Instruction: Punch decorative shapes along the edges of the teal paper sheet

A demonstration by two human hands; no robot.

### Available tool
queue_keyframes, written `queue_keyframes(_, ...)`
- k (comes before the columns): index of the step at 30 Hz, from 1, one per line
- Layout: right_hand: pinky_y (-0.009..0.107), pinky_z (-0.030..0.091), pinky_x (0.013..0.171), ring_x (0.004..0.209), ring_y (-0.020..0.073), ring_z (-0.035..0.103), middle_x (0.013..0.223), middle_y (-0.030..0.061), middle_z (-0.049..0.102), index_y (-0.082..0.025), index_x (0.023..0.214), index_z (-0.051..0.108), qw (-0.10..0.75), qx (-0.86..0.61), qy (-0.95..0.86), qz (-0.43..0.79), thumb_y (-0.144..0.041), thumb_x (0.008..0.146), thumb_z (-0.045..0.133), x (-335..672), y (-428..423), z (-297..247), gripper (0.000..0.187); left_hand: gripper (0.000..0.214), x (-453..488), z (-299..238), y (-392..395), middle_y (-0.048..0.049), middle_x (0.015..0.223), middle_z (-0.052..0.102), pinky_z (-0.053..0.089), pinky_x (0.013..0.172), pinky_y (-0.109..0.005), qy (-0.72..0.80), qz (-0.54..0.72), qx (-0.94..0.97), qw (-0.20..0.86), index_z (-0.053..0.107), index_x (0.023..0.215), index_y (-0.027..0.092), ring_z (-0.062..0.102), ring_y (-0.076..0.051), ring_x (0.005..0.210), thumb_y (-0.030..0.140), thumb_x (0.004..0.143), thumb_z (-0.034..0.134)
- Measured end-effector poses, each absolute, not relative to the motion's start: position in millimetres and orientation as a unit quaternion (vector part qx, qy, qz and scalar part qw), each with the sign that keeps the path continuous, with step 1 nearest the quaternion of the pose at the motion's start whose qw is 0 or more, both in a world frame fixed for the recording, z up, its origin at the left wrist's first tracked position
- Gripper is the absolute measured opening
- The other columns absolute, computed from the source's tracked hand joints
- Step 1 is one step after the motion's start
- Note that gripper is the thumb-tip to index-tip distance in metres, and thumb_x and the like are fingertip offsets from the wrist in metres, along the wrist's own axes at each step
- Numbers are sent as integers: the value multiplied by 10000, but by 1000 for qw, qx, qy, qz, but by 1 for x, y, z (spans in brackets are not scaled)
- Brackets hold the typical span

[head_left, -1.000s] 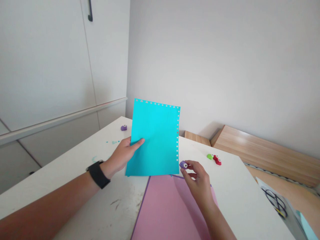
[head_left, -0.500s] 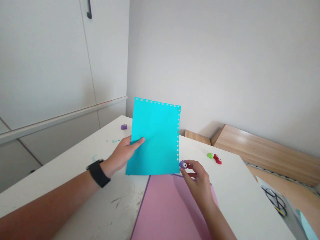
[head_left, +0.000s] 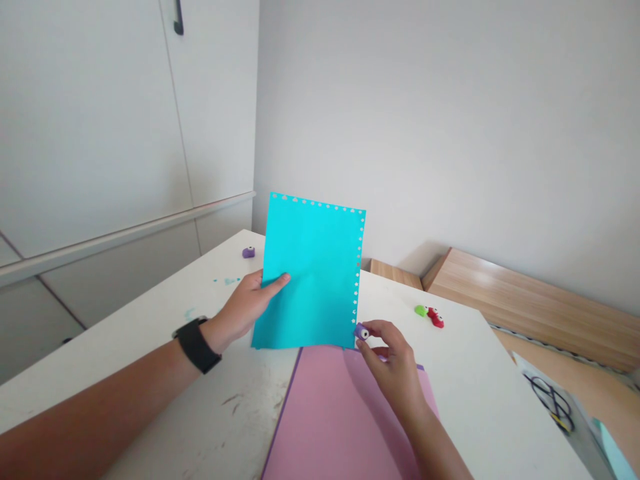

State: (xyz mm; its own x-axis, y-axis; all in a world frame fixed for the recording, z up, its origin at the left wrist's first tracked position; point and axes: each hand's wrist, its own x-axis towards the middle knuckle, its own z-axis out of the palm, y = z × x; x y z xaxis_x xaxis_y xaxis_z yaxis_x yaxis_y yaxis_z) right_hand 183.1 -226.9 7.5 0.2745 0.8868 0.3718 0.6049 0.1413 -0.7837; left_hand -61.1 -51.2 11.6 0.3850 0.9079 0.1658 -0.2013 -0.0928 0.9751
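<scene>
My left hand grips a bright blue sheet of paper by its left edge, thumb on the near face and fingers behind. The sheet stands upright, with small punched shapes in a row along its top and down its right edge. Between thumb and fingers, my right hand pinches a small purple craft punch with a white round button, set on the paper's right edge near the bottom corner. Below the paper lies a pink board with a purple border.
Another purple punch rests at the table's far left. Green and red punches lie together on the right. Tiny blue scraps dot the white table. A wooden unit stands beyond the right edge.
My right hand and the purple punch have shifted slightly left, onto the paper's edge. The lower right edge of the sheet has bent left a little. My left hand keeps its hold.
</scene>
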Motion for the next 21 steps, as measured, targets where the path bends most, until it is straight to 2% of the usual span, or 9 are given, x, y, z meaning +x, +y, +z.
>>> queue_keyframes(21, 265, 579, 588, 922, 200, 609, 1090, 85, 610, -247, 1101, 668, 475, -613, -628, 72, -236, 909, 561, 180, -232, 10, 220, 577, -63, 23, -54, -103, 1261, 684, 558, 915, -444, 311, 425, 492, 693, 612, 1321, 236, 675, -325, 1097, 445, 797, 736)
